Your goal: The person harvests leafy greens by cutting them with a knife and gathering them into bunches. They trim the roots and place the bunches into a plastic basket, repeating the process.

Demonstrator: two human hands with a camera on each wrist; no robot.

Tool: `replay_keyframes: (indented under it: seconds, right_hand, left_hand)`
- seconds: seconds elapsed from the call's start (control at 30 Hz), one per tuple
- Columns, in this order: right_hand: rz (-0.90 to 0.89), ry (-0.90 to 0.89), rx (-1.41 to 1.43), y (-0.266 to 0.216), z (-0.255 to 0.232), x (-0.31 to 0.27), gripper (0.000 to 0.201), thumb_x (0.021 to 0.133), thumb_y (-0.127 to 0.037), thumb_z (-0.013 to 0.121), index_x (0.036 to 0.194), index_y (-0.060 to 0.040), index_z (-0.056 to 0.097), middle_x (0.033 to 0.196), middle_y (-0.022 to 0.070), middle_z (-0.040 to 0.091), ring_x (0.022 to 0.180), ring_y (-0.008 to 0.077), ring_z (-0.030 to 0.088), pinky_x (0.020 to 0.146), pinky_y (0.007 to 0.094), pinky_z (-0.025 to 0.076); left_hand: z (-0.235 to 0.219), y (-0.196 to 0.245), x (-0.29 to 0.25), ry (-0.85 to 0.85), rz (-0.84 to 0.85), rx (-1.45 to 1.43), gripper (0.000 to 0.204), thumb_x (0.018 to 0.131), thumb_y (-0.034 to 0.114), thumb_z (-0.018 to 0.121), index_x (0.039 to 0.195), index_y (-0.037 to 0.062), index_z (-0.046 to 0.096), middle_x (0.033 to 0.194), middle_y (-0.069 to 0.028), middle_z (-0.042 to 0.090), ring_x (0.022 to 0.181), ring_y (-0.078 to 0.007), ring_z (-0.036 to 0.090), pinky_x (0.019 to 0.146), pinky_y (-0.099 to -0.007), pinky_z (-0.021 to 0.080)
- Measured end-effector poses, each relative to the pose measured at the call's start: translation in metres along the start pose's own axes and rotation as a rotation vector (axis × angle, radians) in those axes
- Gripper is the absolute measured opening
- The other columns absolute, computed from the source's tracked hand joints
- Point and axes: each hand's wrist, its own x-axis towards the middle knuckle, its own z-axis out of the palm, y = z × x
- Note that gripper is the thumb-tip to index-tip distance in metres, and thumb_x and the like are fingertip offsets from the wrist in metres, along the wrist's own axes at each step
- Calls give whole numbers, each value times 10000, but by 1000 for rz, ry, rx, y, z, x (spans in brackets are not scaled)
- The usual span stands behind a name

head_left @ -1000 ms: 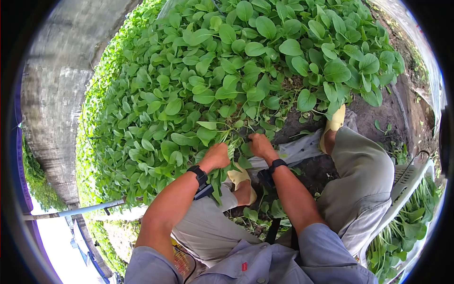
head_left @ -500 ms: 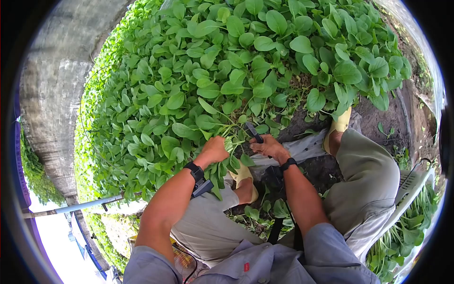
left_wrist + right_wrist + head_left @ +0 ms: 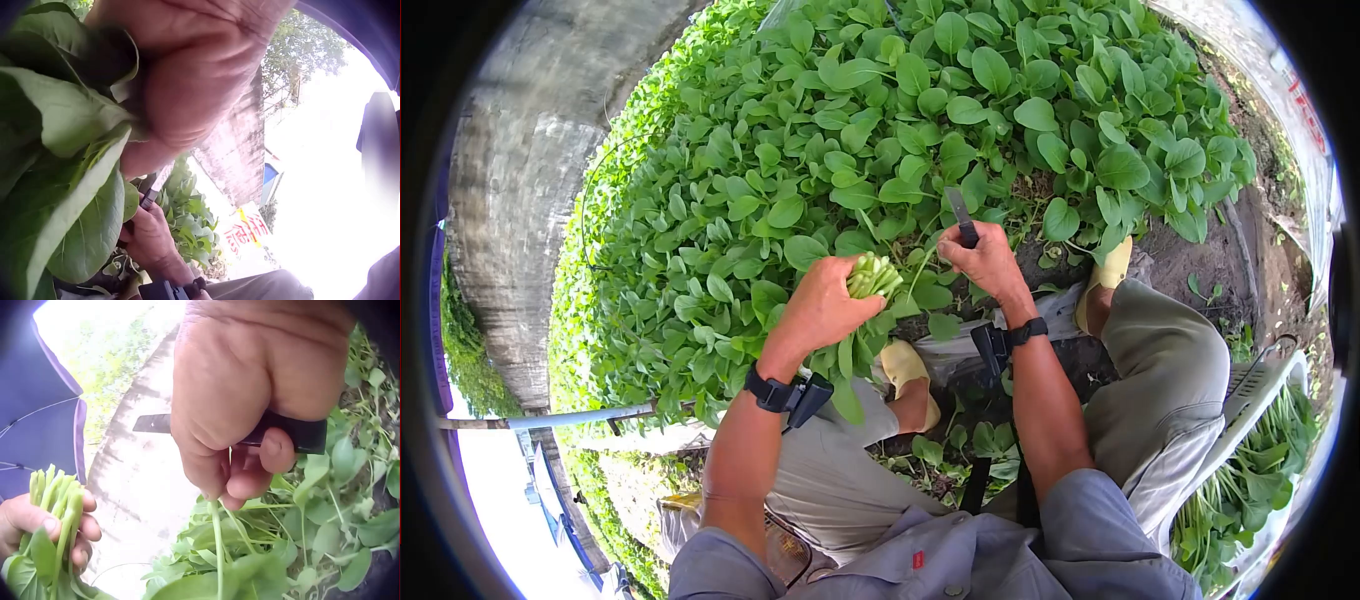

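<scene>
My left hand [image 3: 821, 303] grips a bunch of leafy greens, its pale cut stem ends [image 3: 874, 277] pointing up and its leaves hanging below. In the right wrist view the fingers curl round those stems [image 3: 60, 499]. My right hand [image 3: 988, 262] stands a little to the right, holding a black-handled knife [image 3: 961, 217] with its blade pointing away from me. That hand also pinches a thin green stem [image 3: 217, 534] between thumb and fingers. Large leaves [image 3: 81, 206] of the bunch fill the left side of the left wrist view.
Dense leafy plants [image 3: 730, 190] grow ahead and to the left, with bare soil [image 3: 1190, 260] at the right. A light plastic crate [image 3: 1250, 400] beside my right leg holds harvested greens [image 3: 1240, 480]. A grey pole [image 3: 570, 418] crosses at the left; a concrete strip [image 3: 530, 220] lies beyond.
The left hand has moved left and turned, bringing the stem ends into view. The right hand has risen up and away from the bunch with the knife, now pinching a stem.
</scene>
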Motion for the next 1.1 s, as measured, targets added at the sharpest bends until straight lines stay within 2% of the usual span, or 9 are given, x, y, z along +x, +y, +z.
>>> replay_keyframes:
  seconds: [0.13, 0.27, 0.33, 0.5, 0.67, 0.83, 0.93, 1.03, 1.1]
  right_hand:
    - [-422, -113, -509, -85, 7, -14, 150, 851, -97, 756, 893, 36, 701, 625, 61, 615, 575, 127, 534, 549, 319, 459]
    - [-368, -235, -286, -130, 27, -37, 158, 861, -51, 743, 994, 34, 735, 676, 80, 633, 603, 115, 531, 581, 321, 484]
    - [-404, -220, -253, -126, 34, -38, 170, 826, -51, 745, 967, 42, 719, 666, 170, 602, 569, 181, 489, 585, 367, 482]
    - [-177, 0, 1, -115, 54, -37, 221, 848, -126, 798, 948, 51, 710, 672, 124, 624, 578, 164, 525, 575, 360, 475]
    - [-363, -49, -316, -106, 55, -33, 252, 868, -175, 823, 902, 43, 700, 683, 8, 619, 567, 107, 485, 536, 306, 441]
    - [211, -20, 283, -62, 68, -26, 204, 861, -129, 783, 751, -22, 648, 713, 66, 689, 564, 130, 589, 485, 303, 424]
    - [417, -26, 472, -13, 64, -19, 173, 850, -129, 774, 841, 13, 676, 734, 110, 701, 598, 175, 637, 525, 327, 485]
    - [145, 157, -532, 17, 45, -22, 272, 855, -116, 691, 1065, 57, 698, 879, 294, 713, 852, 476, 704, 821, 510, 563]
    - [148, 250, -542, 44, 42, -21, 249, 859, -115, 671, 1041, 51, 704, 917, 309, 711, 900, 496, 692, 835, 533, 552]
  left_hand:
    - [-29, 18, -28, 153, 217, -261, 356, 839, 57, 744, 1189, -1, 717, 983, -30, 757, 877, -75, 644, 840, -284, 541]
    - [-25, 29, -32, 163, 316, -443, 368, 852, 63, 773, 1211, 11, 712, 1017, -22, 755, 888, -84, 648, 840, -286, 540]
    - [-25, 24, -28, 106, 267, -400, 383, 852, 64, 794, 1221, 4, 708, 1051, -15, 748, 918, -87, 649, 860, -284, 535]
    - [-11, 5, -9, 208, 73, -583, 315, 859, 75, 821, 1150, -5, 733, 993, -5, 745, 879, -83, 652, 821, -277, 533]
    - [-5, -4, 8, 463, 96, -854, 260, 869, 42, 820, 1115, 13, 741, 1035, -56, 773, 893, -118, 703, 832, -286, 557]
    - [-11, -8, 22, 808, 112, -908, 185, 903, 48, 783, 1078, 4, 743, 1005, -60, 775, 887, -118, 701, 835, -295, 553]
    - [-24, -3, 24, 787, 228, -745, 94, 913, 7, 745, 1007, -3, 745, 926, -33, 752, 803, -100, 678, 737, -269, 550]
    - [-27, 13, 21, 566, 162, -399, 150, 868, 92, 731, 951, -32, 713, 816, -73, 733, 723, -126, 662, 679, -320, 534]
    - [-18, 19, 26, 283, 146, -5, 278, 783, 165, 708, 947, -56, 668, 748, -178, 678, 640, -266, 646, 670, -396, 521]
